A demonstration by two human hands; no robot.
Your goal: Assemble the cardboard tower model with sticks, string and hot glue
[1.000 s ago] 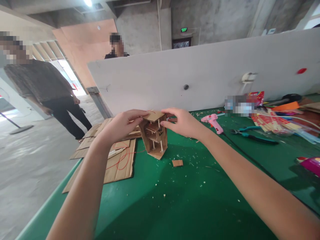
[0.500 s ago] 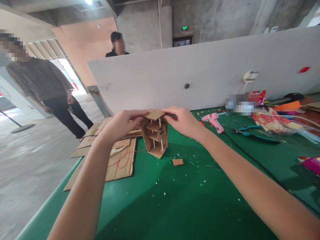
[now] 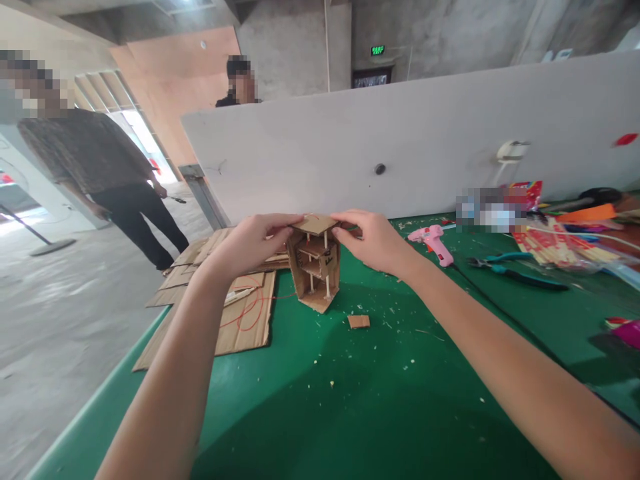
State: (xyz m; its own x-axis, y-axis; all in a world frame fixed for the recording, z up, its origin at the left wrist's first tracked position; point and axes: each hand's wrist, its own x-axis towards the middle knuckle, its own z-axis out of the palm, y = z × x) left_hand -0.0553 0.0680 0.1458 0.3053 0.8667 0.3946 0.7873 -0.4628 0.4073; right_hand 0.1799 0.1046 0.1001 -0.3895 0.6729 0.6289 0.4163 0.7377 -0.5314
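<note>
From where I stand: a small open-fronted cardboard model (image 3: pixel 314 268) sits upright on the green tabletop (image 3: pixel 280 413), its long axis vertical, base seemingly resting on the surface. It stands straight ahead of the person wearing the camera, at the far reach of 2 outstretched arms.

Key relation: the model's body hangs below the fingertips and between them. Contact is at the top only. Neither hand is nearer; the left hand (image 3: pixel 253 241) is at the left edge of the top panel (image 3: pixel 316 225), the right hand (image 3: pixel 373 240) at its right corner.

Fingers: left thumb and fingertips pinch the panel's left edge, thumb lower. Right fingertips lie along the upper edge with the thumb just under; looks like a pinch on the corner, with a gap showing further back, between thumb and forefinger. Grip pressure: cannot tell.

Inside the model: at least 2 shelves, plus pale stick posts (image 3: pixel 328 287) standing parallel to the long axis.

Nearby: 1 cardboard scrap (image 3: pixel 359 321) in front and slightly right, apart from the base. Red cord (image 3: pixel 285 295) runs left onto cardboard sheets (image 3: pixel 250 341). Pink glue gun (image 3: pixel 433 239) lies beyond the right forearm, pliers (image 3: pixel 525 275) further right.
</note>
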